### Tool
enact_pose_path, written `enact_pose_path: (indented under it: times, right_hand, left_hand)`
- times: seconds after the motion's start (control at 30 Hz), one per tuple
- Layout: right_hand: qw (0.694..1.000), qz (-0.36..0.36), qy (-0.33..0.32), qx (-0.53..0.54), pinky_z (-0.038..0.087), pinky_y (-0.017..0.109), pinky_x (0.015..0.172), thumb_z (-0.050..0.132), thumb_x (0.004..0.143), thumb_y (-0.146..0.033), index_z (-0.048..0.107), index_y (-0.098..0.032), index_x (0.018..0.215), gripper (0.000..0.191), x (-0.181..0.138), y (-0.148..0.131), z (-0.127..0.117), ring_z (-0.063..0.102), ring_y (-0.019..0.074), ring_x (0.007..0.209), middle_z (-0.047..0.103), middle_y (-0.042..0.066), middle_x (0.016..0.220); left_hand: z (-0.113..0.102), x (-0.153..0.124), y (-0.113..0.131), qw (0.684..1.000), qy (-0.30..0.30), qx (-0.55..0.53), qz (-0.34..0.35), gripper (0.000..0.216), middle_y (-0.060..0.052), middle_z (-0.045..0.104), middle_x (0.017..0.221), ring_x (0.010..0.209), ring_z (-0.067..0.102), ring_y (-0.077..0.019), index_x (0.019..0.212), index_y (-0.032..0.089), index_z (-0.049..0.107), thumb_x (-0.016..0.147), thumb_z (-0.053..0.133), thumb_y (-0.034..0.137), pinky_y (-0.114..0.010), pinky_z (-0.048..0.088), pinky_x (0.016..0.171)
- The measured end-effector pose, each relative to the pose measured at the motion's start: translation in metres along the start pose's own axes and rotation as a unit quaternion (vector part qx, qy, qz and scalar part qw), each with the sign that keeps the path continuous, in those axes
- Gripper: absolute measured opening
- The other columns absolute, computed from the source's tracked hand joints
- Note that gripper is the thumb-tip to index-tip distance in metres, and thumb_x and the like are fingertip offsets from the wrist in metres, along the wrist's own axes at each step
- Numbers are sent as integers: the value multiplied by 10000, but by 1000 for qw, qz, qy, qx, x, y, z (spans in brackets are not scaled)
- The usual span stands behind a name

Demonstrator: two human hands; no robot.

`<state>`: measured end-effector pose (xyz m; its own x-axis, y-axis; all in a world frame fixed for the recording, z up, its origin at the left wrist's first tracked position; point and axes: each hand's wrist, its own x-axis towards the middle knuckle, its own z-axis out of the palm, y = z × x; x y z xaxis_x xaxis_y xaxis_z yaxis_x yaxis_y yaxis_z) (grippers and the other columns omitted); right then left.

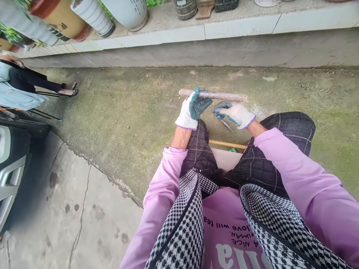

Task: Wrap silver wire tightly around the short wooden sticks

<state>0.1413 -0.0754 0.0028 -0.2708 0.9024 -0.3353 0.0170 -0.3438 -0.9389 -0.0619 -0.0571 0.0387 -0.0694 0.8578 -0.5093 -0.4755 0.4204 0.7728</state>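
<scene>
My left hand [195, 108], in a white knit glove with a green-coated palm, is closed around a pale, roughly round wooden stick [232, 97]. Thin silvery wire [206, 94] is wound about the stick next to the fingers. The stick lies almost level, its right end reaching out past my right hand. Just below it is my right hand [233, 112], in a matching glove, with the fingers curled together. A slim, silvery pointed piece [227, 125] shows under those fingers; whether they grip it, I cannot tell.
Below my hands, a yellow rod [227, 144] crosses between my knees. Potted plants [123, 13] line a tiled ledge [238, 28] ahead. At left, a seated person [25, 76] is partly in view, above a vehicle wheel [12, 183]. Mossy concrete [117, 123] surrounds me.
</scene>
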Motion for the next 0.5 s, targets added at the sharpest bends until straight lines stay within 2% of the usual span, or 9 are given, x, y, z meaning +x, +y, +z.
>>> enact_pose_path:
  times: [0.13, 0.27, 0.37, 0.5]
  right_hand:
    - [998, -33, -47, -11, 650, 248, 614, 1096, 785, -296, 904, -216, 832, 213, -13, -5, 2, 775, 172, 688, 886, 46, 836]
    - [996, -45, -72, 1, 713, 291, 655, 1154, 711, -399, 912, -223, 837, 325, -24, -15, -7, 790, 195, 704, 884, 48, 827]
    - [998, -54, -41, -4, 726, 313, 658, 1148, 743, -398, 904, -241, 825, 302, -25, -20, -18, 803, 218, 735, 885, 62, 833]
    - [996, -70, 54, -16, 716, 345, 636, 1118, 812, -383, 871, -251, 815, 279, -16, -21, -41, 807, 245, 744, 842, 67, 783]
  left_hand:
    - [2, 4, -5, 995, 51, 21, 87, 189, -92, 899, 1206, 1310, 890, -274, 1167, 168, 837, 1080, 891, 327, -462, 721, 1170]
    - [7, 4, -14, 975, 71, 137, 163, 234, -57, 895, 1066, 1204, 876, -250, 1038, 181, 836, 882, 1010, 191, -400, 716, 1116]
    - [9, 2, -21, 962, 52, 212, 163, 285, -49, 889, 1000, 1151, 871, -259, 979, 206, 838, 788, 1046, 164, -378, 713, 1087]
    - [8, -2, -21, 959, 16, 250, 133, 273, -45, 874, 937, 1128, 860, -276, 964, 189, 833, 794, 1047, 178, -409, 711, 1084]
